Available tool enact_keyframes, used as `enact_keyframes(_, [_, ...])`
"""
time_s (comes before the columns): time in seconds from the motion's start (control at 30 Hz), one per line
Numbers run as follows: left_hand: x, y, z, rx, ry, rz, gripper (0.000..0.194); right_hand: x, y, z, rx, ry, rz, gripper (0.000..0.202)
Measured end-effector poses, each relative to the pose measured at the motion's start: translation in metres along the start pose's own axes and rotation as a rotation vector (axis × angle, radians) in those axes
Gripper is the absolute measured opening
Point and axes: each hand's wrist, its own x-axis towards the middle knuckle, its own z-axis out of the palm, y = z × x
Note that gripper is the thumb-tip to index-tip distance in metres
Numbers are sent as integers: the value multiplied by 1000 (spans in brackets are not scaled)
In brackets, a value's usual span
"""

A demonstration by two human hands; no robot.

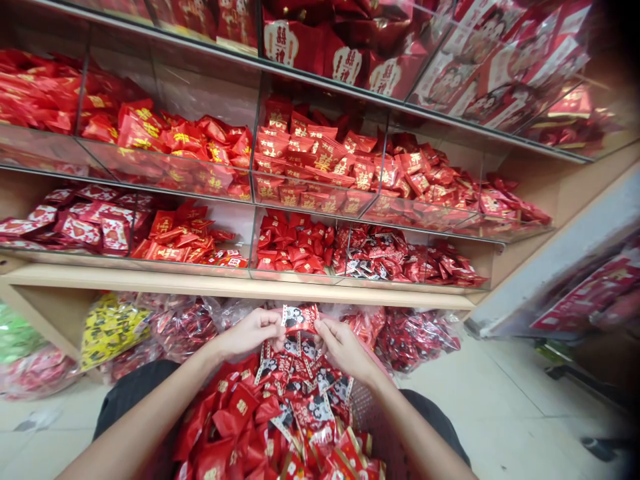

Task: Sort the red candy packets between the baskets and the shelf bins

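Note:
A small red candy packet (301, 319) with black-and-white figures printed on it is stretched between my two hands. My left hand (260, 331) pinches its left end, and my right hand (337, 340) pinches the right end. Just below lies a heap of similar packets with black-and-white prints (313, 410). Plain red wrapped candies (240, 407) with gold characters fill the left side of the same pile. The pile sits in a pink perforated basket (370, 407) between my knees; most of the basket is hidden.
Ahead stands a wooden shelf unit (235, 280) with clear-fronted compartments full of red packets (325, 153). One lower compartment holds matching black-and-white printed packets (373, 253). Under the shelf are plastic bags of candies (420, 337), including a yellow one (115, 327). Chair casters (597, 448) show at right.

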Motion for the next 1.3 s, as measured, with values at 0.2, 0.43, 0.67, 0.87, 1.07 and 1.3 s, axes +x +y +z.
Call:
enact_keyframes(0.2, [-1, -1, -3, 24, -21, 8, 21, 0, -3, -5, 9, -76, -3, 40])
enact_keyframes(0.43, [-5, 10, -3, -216, 131, -9, 14, -3, -10, -9, 565, -219, 213, 50])
enact_keyframes(0.67, [-6, 12, -5, -310, 149, 0, 12, 1, -5, -16, 802, -310, 317, 57])
enact_keyframes(0.87, [-6, 9, -6, -288, 180, -1, 12, 2, -3, -17, 817, -312, 343, 57])
enact_keyframes(1.07, [-6, 10, -6, -275, 190, -11, 12, 2, -2, -17, 815, -299, 348, 49])
enact_keyframes(1.3, [-6, 8, -8, -288, 196, -9, 11, -1, -1, -15, 731, -239, 344, 29])
